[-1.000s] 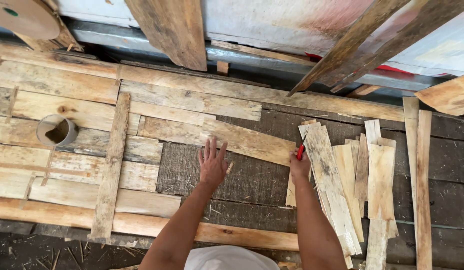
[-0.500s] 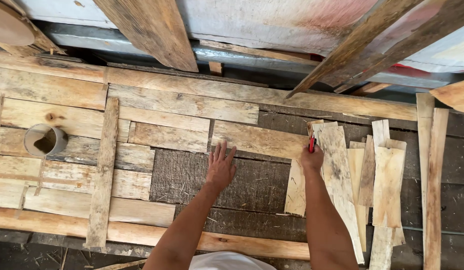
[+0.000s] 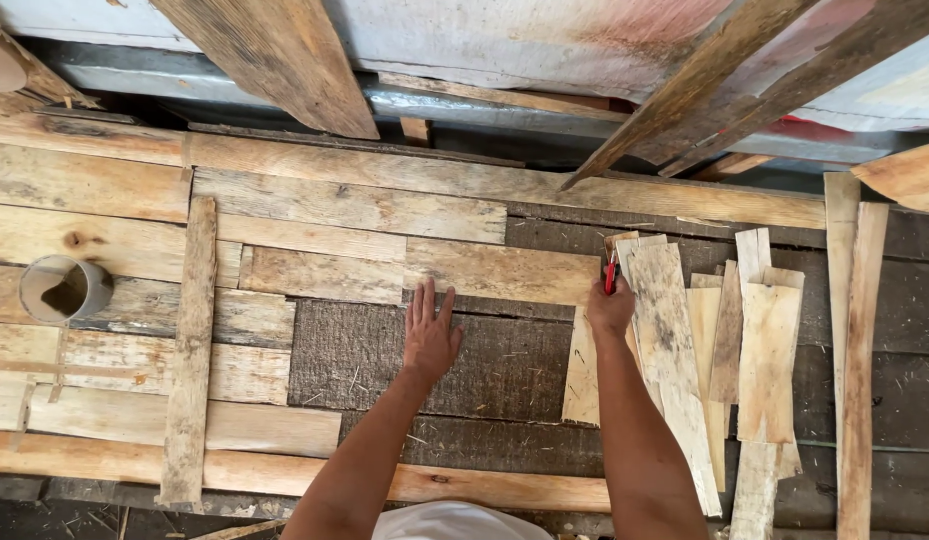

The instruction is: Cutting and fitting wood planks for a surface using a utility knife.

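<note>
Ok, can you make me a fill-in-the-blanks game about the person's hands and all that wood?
1. The left hand lies flat with its fingers ____.
2. The right hand holds a small tool whose handle is ____ in colour.
3. The round hollow tube sits far to the ____ of both hands.
4. The loose thin slats lie nearest the ____ hand.

Missing words: spread; red; left; right

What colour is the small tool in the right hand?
Red, with a dark part; the tool shows above the right hand in the head view.
</note>
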